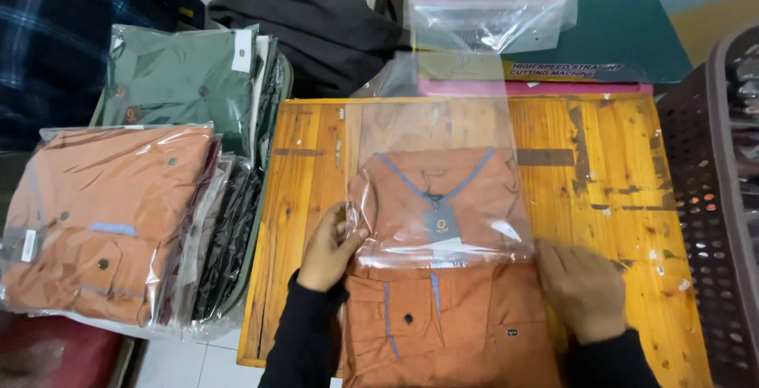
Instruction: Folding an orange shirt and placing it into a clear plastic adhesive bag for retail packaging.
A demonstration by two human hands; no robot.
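Folded orange shirt (443, 309) lying on the wooden table (601, 190), collar end already inside a clear bag (439, 166), lower half with the pocket bare and nearest the body. Left hand (328, 247) at the bag's open left edge, thumb and fingers pinching the plastic. Right hand (581, 289) flat on the shirt's right side just past the bag mouth, fingers together, pressing down, somewhat blurred. Left of the table, a stack of bagged shirts (111, 222), orange on top, and behind it a bagged green shirt (186, 79). Beyond the table's far edge, dark cloth (316, 32) and loose empty bags (490, 16). Brown plastic basket (711, 198) at the right edge.
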